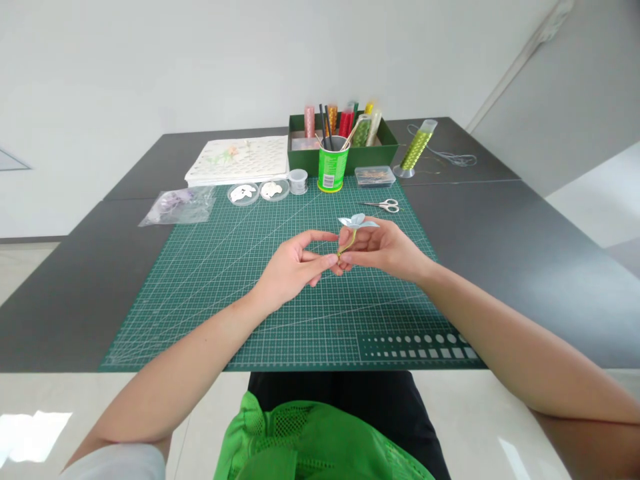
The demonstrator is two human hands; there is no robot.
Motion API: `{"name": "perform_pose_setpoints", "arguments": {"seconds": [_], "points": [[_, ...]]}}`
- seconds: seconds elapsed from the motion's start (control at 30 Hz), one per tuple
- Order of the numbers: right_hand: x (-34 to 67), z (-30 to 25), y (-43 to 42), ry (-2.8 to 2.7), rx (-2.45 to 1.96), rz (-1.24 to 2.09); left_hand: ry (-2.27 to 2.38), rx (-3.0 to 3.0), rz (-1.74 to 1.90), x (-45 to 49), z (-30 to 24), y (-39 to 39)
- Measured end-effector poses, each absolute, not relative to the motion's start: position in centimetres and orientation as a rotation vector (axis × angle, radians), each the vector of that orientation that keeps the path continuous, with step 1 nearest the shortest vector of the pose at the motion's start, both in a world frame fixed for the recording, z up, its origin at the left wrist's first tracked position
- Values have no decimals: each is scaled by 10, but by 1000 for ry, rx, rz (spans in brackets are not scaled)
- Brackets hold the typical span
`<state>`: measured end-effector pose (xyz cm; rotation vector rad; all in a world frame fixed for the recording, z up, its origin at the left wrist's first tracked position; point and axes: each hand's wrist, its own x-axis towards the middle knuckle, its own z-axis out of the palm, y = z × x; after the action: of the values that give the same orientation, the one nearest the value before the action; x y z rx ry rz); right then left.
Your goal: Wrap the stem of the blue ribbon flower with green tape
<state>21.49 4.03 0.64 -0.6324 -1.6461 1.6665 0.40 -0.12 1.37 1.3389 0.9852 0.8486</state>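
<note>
Over the green cutting mat [210, 280] my two hands meet. My right hand [387, 252] holds a small flower with pale blue petals [357, 221] on a yellow-green stem [347, 243]. My left hand [293, 267] pinches the lower end of that stem with thumb and forefinger. The flower stands upright above my fingers, held off the mat.
At the mat's far edge stand a green cup of sticks [333, 163], small scissors [385, 205], a clear pin box [375, 176], a thread spool [299, 181], two round dishes [243, 193] and a plastic bag [175, 207]. Behind them: a green box [385, 150], a white board [240, 160], a ribbon roll [416, 150].
</note>
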Motion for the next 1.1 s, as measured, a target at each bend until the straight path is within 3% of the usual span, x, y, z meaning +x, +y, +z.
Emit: {"name": "perform_pose_setpoints", "arguments": {"seconds": [0.9, 1.0, 1.1], "points": [[222, 14, 36, -1734, -641, 1585, 933, 1343, 843, 2, 17, -3], [221, 16, 33, -1806, -697, 1276, 974, 1312, 921, 3, 17, -3], [222, 16, 30, -1966, -710, 625, 995, 1228, 935, 3, 18, -2]]}}
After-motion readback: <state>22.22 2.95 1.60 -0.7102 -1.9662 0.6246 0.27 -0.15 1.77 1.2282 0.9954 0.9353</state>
